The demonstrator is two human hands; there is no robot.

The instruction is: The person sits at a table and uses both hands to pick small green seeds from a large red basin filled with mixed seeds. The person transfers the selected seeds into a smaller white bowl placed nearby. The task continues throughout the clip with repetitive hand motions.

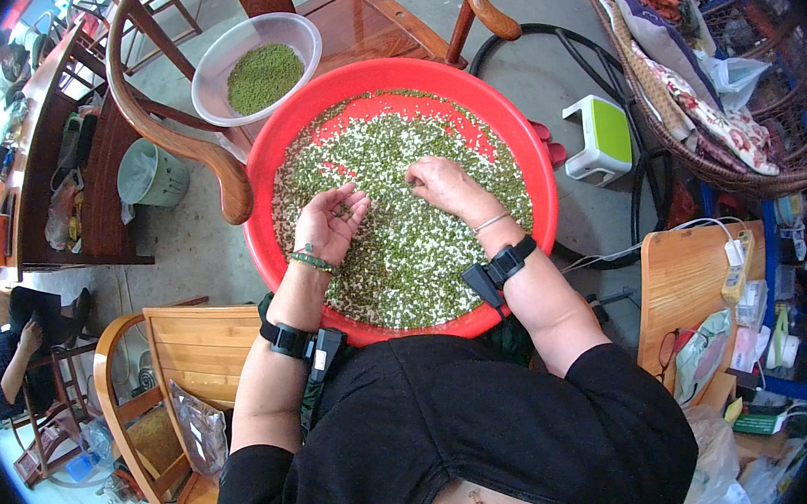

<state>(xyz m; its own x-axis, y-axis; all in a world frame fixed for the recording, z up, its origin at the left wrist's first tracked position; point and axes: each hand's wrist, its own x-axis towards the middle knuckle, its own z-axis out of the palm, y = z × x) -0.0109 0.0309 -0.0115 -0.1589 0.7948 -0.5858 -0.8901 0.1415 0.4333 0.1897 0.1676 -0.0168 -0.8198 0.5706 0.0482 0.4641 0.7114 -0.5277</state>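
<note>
A large round red plastic basin (539, 188) lies before me, with many small green and white pieces (412, 266), perhaps beans, spread over its bottom. Over its left part my left hand (334, 222) is turned palm up with curled fingers, and some small green pieces lie in the palm. My right hand (441, 184) is over the middle, back up, thumb and fingertips drawn together; whether a piece is between them cannot be told. Beyond the basin at the upper left, a translucent plastic bowl (202, 89) holds a heap of green beans (264, 78).
A wooden armchair (381, 17) stands behind the basin, its curved arm close on the left. A green and white stool (600, 138) and black hose (634, 230) are at right, below a wicker basket (753, 178) of cloths. A pale green bucket (152, 178) stands left. Another person (6, 363) sits far left.
</note>
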